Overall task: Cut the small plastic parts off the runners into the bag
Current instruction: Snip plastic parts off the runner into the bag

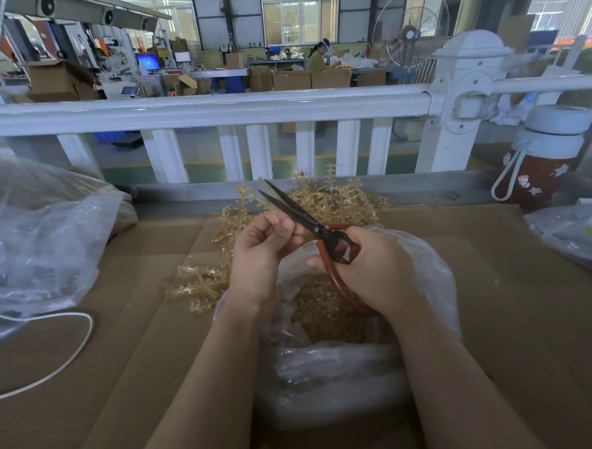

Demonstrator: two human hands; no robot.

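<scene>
My right hand (369,268) grips red-handled scissors (301,213) whose dark blades stand slightly apart, pointing up and left. My left hand (261,250) pinches a small translucent plastic piece (276,221) right beside the blades. Below both hands sits an open clear plastic bag (427,262) with a heap of small amber cut parts (326,312) inside. A pile of amber runners (334,198) lies behind the hands, and more runners (198,284) lie to the left of the bag.
Brown cardboard (139,335) covers the table. A large clear bag (31,238) and a white cord (55,367) lie at the left. A red bottle with a white lid (545,163) and another bag (576,233) are at the right. A white railing (213,108) runs behind.
</scene>
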